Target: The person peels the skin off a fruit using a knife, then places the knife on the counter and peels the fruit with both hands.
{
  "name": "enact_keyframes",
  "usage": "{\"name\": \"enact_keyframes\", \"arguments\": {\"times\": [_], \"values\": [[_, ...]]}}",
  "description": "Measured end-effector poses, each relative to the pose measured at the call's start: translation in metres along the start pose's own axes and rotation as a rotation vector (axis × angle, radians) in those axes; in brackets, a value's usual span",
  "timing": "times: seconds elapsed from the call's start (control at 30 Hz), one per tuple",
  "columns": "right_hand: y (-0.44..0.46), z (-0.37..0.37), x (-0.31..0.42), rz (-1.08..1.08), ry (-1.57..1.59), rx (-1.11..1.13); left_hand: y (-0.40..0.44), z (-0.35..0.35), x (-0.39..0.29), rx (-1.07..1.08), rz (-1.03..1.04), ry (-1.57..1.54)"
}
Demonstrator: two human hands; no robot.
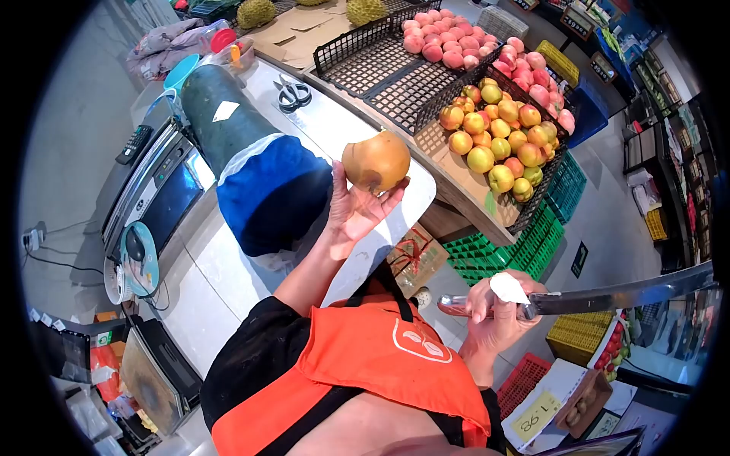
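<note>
My left hand (356, 209) holds up a round yellow-brown fruit (376, 161) that looks like a pear, with the fingers curled under and around it. Its upper edge looks cut or notched, and a darker patch shows low on its side. My right hand (498, 311) is wrapped around the handle of a large knife (623, 298), whose long blade points to the right, away from the fruit. A white piece (508, 288), perhaps fruit flesh, rests against the thumb side of that hand. A big dark green winter melon (222, 114), its end covered in blue cloth (270, 194), lies left of my left hand.
Scissors (291, 95) lie on the white counter (414, 194). Crates of nectarines (498, 137) and peaches (449, 38) stand on the right. A scale or terminal with a screen (173, 194) is at the left. Green crates (506, 251) sit below the fruit stand.
</note>
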State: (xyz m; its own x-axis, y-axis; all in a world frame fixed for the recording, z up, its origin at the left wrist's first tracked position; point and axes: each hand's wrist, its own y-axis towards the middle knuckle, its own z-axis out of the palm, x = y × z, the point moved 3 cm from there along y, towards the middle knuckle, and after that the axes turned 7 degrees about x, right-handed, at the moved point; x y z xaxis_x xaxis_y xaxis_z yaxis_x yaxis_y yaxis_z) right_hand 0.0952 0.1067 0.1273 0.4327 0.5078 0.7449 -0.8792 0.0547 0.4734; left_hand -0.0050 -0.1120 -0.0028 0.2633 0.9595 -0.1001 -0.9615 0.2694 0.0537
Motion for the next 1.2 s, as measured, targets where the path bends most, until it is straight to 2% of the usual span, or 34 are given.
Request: {"name": "enact_keyframes", "arguments": {"times": [0.1,0.3,0.5,0.7,0.87,1.07,1.2], "values": [[0.000,0.000,0.000,0.031,0.031,-0.017,0.001,0.001,0.000,0.024,-0.006,0.018],[0.003,0.005,-0.003,-0.013,-0.056,0.062,0.002,0.007,0.000,0.050,0.058,0.243],[-0.005,0.001,-0.002,-0.015,-0.111,0.103,0.004,0.005,0.008,0.176,-0.082,-0.306],[-0.006,0.004,0.004,-0.009,-0.329,0.204,0.004,0.005,0.006,0.405,-0.196,-0.451],[-0.002,0.011,0.006,-0.011,-0.285,0.283,0.005,0.016,0.004,0.537,-0.248,-0.565],[0.000,0.015,0.007,-0.042,-0.232,0.278,0.006,0.010,0.002,0.502,-0.206,-0.519],[-0.001,0.008,0.004,-0.057,-0.269,0.244,0.005,0.016,-0.005,0.377,-0.041,-0.241]]}}
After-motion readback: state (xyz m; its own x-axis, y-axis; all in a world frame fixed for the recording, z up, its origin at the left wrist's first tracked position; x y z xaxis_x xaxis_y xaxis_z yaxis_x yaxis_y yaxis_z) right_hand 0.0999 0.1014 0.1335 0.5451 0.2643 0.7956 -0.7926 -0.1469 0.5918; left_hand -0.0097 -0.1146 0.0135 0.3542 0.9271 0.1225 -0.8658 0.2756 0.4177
